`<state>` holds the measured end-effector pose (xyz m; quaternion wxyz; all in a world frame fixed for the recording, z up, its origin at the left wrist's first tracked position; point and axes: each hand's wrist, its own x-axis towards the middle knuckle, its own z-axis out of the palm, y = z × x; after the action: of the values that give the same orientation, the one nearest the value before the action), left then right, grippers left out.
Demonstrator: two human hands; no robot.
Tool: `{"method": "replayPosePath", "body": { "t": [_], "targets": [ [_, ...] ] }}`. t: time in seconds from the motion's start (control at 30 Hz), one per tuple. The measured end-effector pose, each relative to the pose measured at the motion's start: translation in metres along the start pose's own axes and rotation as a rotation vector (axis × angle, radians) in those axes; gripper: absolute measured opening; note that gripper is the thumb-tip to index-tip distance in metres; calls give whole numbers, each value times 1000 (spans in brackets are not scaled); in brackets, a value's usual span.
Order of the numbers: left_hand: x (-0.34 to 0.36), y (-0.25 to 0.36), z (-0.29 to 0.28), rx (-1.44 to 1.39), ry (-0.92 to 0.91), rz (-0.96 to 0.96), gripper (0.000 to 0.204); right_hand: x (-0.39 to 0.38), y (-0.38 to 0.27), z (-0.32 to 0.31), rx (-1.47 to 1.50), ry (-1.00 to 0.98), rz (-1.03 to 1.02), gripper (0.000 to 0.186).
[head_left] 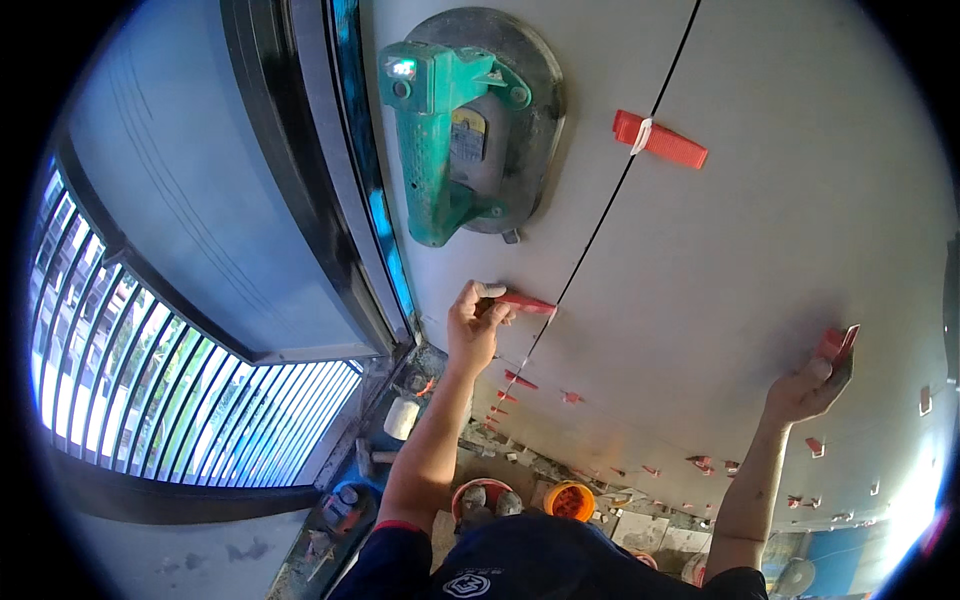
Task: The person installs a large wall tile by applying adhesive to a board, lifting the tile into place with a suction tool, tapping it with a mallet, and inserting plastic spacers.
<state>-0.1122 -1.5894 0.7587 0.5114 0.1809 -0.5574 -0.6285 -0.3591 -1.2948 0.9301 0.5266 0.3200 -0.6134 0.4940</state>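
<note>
My left hand [473, 335] pinches a red tile-leveling wedge [525, 302] between thumb and fingers. The wedge's thin tip meets a small white clip [552, 312] in the dark joint between two large grey tiles [750, 230]. My right hand [808, 390], off to the right near the tile face, is closed around red wedges [834, 345]; their exact number is hard to make out. Farther up the same joint, another red wedge [678, 148] sits through a white clip [641, 136]. A green-handled suction lifter [428, 150] with a dark round pad is stuck on the left tile.
Left of the tiles are a window frame [300, 160] and a barred railing [180, 340]. Lower down, several red wedges [520, 380] sit along the joints. An orange bucket [570, 502], another bucket [482, 498] and a hammer [368, 458] lie below.
</note>
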Motion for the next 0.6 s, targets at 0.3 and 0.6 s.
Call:
{"method": "replayPosePath", "body": {
  "t": [0.3, 0.6],
  "targets": [
    [-5, 7, 26, 431, 195, 259, 14, -1, -15, 8, 18, 71, 77, 52],
    [-1, 15, 38, 558, 226, 425, 24, -11, 24, -1, 181, 23, 84, 47]
  ]
}}
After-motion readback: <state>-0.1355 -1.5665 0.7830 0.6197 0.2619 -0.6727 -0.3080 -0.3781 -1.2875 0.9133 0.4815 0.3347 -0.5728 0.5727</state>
